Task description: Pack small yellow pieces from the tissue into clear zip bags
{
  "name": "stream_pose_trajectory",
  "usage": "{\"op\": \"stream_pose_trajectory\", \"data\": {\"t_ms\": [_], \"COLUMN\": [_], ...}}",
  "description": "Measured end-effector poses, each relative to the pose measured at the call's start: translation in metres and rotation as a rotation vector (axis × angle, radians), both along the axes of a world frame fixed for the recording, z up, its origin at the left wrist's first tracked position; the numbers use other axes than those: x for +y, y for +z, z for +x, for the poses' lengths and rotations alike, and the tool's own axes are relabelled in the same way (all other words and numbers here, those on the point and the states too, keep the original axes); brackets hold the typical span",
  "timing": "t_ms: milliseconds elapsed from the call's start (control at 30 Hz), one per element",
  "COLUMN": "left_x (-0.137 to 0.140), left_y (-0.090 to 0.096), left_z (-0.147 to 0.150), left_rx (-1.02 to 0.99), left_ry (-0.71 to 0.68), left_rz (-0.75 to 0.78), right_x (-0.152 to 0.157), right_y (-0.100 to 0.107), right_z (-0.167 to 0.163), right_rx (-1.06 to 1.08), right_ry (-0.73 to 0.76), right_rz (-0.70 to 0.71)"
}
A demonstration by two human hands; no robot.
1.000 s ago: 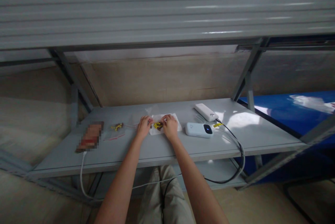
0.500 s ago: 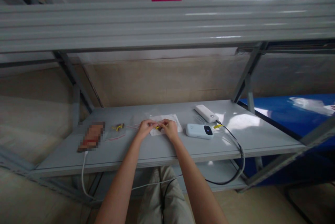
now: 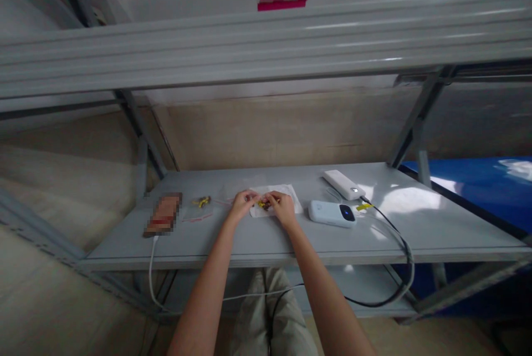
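My left hand is at the left edge of a white sheet or packet, thumb and fingers pinched together. My right hand faces it over the same sheet, its fingers also closed in a pinch. What sits in either pinch is too small to make out. Small yellow and dark pieces show between the two hands, against the white. To the left, more yellow and dark pieces lie on or in a clear zip bag with a reddish seal line.
A pixelated phone-like object with a white cable lies left on the grey shelf. At right are a pale blue power bank and a white one, with a black cable. A thick grey beam crosses above.
The whole view has shifted, so everything appears farther right. Both hands stay over the white sheet, and slightly more of the yellow and dark pieces shows between them.
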State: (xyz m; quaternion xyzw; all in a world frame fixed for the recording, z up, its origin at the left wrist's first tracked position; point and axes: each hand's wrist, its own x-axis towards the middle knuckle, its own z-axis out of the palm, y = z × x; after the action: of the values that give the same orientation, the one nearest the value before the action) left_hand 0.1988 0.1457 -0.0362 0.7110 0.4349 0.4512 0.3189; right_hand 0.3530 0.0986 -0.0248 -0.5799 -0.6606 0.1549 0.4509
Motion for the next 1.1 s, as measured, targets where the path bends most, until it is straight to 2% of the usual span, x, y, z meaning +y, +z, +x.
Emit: {"op": "stream_pose_trajectory", "data": {"t_ms": [167,267,333,500,567,733,967,1033,1100], "left_x": [-0.003,-0.002,-0.003,-0.014,-0.019,-0.021,-0.027,-0.036,-0.048], "left_y": [-0.001,0.002,0.007,0.018,0.018,0.014,0.022,0.026,0.028], "left_z": [0.003,0.000,-0.004,-0.016,-0.018,-0.018,-0.022,-0.040,-0.070], "left_rx": [-0.039,-0.003,0.039,0.234,0.327,0.435,0.367,0.375,0.465], "left_ry": [0.021,0.100,0.227,0.753,0.841,0.934,1.111,1.068,0.941], "left_rz": [0.003,0.080,0.158,0.278,0.264,0.237,0.257,0.289,0.331], "right_x": [-0.003,-0.004,-0.004,-0.005,-0.005,-0.003,-0.005,-0.005,-0.005], "right_y": [0.000,0.001,0.002,0.004,0.004,0.000,0.000,0.001,0.001], "right_z": [-0.002,-0.003,-0.003,-0.001,0.000,0.000,0.000,0.000,0.000], "right_rx": [-0.120,-0.079,-0.001,0.119,0.109,0.070,0.071,0.087,0.092], "right_ry": [-0.097,-0.080,-0.053,-0.069,-0.060,-0.054,-0.044,-0.045,-0.045], "right_rz": [-0.026,-0.022,-0.005,0.025,0.013,-0.004,0.002,0.008,0.017]}}
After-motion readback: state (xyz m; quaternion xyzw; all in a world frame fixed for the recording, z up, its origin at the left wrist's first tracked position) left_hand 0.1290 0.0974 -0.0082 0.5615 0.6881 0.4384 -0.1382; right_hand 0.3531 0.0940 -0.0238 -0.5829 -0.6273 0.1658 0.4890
